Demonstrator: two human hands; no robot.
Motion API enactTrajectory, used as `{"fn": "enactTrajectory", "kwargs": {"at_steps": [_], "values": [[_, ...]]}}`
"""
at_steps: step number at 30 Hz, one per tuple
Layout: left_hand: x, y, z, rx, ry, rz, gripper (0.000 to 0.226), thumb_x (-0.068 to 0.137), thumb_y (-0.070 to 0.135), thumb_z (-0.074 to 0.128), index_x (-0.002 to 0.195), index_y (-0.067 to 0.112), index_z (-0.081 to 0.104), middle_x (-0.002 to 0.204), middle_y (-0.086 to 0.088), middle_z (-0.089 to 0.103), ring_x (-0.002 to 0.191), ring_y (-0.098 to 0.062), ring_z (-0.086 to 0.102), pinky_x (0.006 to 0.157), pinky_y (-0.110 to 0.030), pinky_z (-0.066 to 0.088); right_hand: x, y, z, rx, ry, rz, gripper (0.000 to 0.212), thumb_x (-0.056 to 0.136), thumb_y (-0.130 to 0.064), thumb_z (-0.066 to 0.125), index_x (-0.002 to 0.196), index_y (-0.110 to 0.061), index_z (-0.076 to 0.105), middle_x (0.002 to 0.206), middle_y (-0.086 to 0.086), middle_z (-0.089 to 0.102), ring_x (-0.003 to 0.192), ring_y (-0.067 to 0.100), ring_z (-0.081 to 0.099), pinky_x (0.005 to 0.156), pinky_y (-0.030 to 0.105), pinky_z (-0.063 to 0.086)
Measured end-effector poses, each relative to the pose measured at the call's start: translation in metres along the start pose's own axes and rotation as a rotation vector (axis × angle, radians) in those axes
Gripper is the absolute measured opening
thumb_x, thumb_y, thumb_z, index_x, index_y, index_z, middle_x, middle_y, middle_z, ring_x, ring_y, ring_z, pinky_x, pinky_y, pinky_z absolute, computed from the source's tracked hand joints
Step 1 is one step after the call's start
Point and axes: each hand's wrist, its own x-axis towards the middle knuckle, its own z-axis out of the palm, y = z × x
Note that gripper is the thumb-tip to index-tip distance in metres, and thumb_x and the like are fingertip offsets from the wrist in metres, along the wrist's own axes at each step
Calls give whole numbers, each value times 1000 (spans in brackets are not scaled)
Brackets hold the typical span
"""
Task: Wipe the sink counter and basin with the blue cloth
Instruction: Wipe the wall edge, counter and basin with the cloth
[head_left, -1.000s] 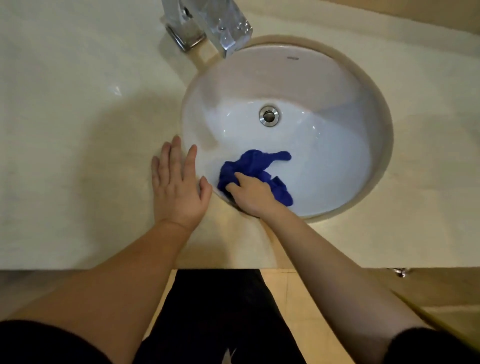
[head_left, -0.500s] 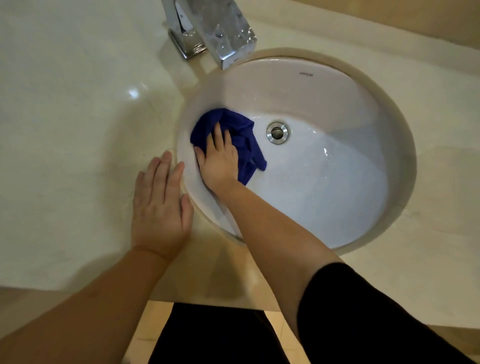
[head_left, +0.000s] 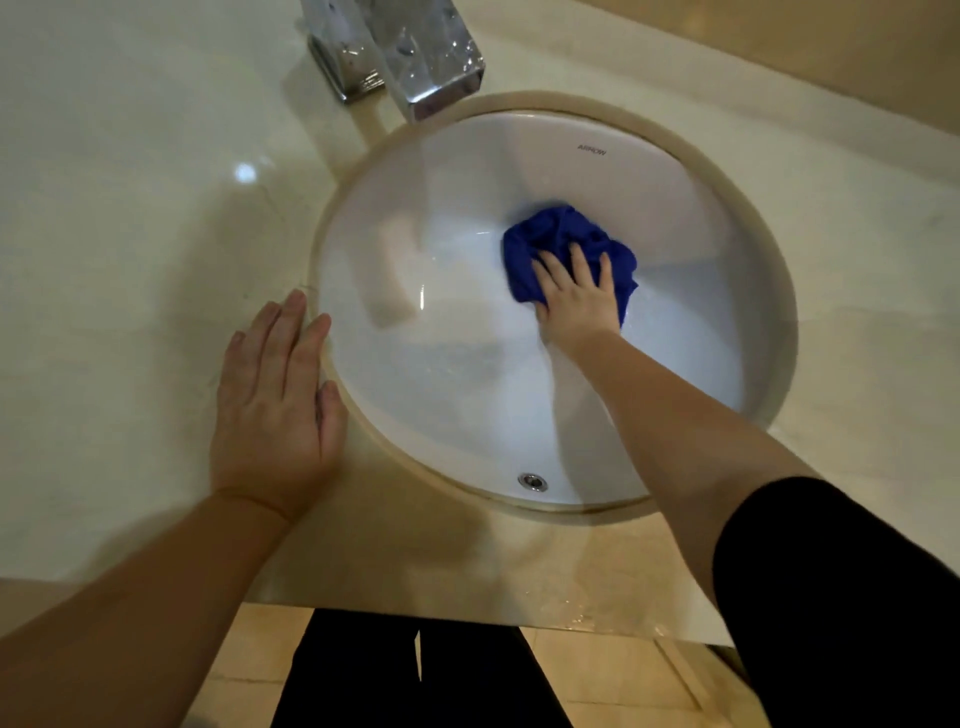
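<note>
Found on far inner slope of white basin (head_left: 441, 395): bunched blue cloth (head_left: 558, 234), pressed under right hand (head_left: 576, 299), fingers straight and spread. Found flat on cream worktop (head_left: 130, 234) at basin's left rim: left hand (head_left: 275, 410), fingers extended, gripping nothing. Chrome faucet (head_left: 431, 57) behind.

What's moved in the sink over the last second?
The right hand swept the blue cloth from the near-left wall of the basin up its left side, then across to the middle, and presses flat on it. The left hand stayed flat on the counter beside the rim.
</note>
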Motion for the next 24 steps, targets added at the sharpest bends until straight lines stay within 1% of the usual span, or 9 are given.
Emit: {"fn": "enactTrajectory", "kwargs": {"at_steps": [3, 5, 7, 10, 13, 15, 18, 22, 24], "values": [[0, 1, -1, -11, -16, -14, 52, 88, 16, 39, 137, 2, 46, 147, -18, 40, 137, -36, 34, 117, -48, 21, -18, 14, 2, 93, -53, 107, 57, 102, -43, 30, 154, -25, 15, 161, -6, 14, 147, 35, 3, 117, 58, 7], [-1, 0, -2, -26, -25, -17, 53, 88, 17, 38, 138, 1, 45, 148, -18, 40, 137, -36, 33, 117, -48, 20, -30, 21, -1, 137, -70, 201, 54, 99, -42, 37, 148, -22, 28, 156, 0, 23, 143, 38, 13, 112, 57, 21], [-1, 0, -2, -38, -28, -17, 52, 89, 17, 38, 138, 1, 44, 147, -18, 40, 138, -36, 33, 117, -49, 20, -41, 32, -4, 121, -84, 266, 48, 96, -42, 44, 137, -18, 39, 144, 5, 33, 135, 39, 24, 103, 53, 33], [-1, 1, -3, -46, -28, -18, 51, 89, 17, 38, 137, 0, 45, 147, -19, 40, 138, -35, 32, 117, -48, 20, -56, 41, -10, 201, -147, 344, 49, 91, -44, 54, 130, -16, 45, 137, 9, 37, 128, 43, 29, 96, 52, 37], [0, 0, -3, -51, -29, -22, 51, 88, 16, 39, 135, 1, 47, 147, -19, 41, 137, -36, 32, 117, -49, 20, -74, 27, -11, 266, -229, 404, 54, 88, -49, 55, 130, -16, 46, 136, 9, 38, 122, 42, 36, 87, 49, 43], [0, 1, -3, -51, -29, -19, 50, 87, 15, 41, 135, 1, 48, 147, -19, 41, 137, -36, 32, 116, -49, 21, -85, 7, -11, 301, -255, 360, 54, 90, -51, 52, 132, -17, 46, 135, 9, 39, 118, 41, 40, 84, 47, 44], [0, 3, -4, -40, -41, -20, 49, 87, 15, 42, 134, 2, 48, 148, -18, 40, 138, -35, 31, 116, -49, 20, -95, -33, -16, 386, -253, 241, 51, 91, -51, 48, 129, -18, 47, 133, 9, 42, 115, 42, 43, 85, 47, 44], [-1, 2, -4, -39, -52, -29, 49, 88, 16, 40, 135, 2, 48, 149, -18, 39, 138, -35, 31, 117, -49, 20, -90, -96, -31, 435, -186, 120, 49, 93, -52, 43, 127, -16, 48, 130, 11, 45, 111, 40, 46, 86, 45, 42], [0, 2, -5, -43, -51, -29, 49, 89, 16, 39, 134, 1, 49, 148, -18, 39, 138, -35, 32, 117, -49, 20, -81, -124, -43, 506, -136, 68, 49, 95, -50, 42, 128, -15, 49, 128, 11, 47, 110, 39, 47, 87, 46, 42]]}}
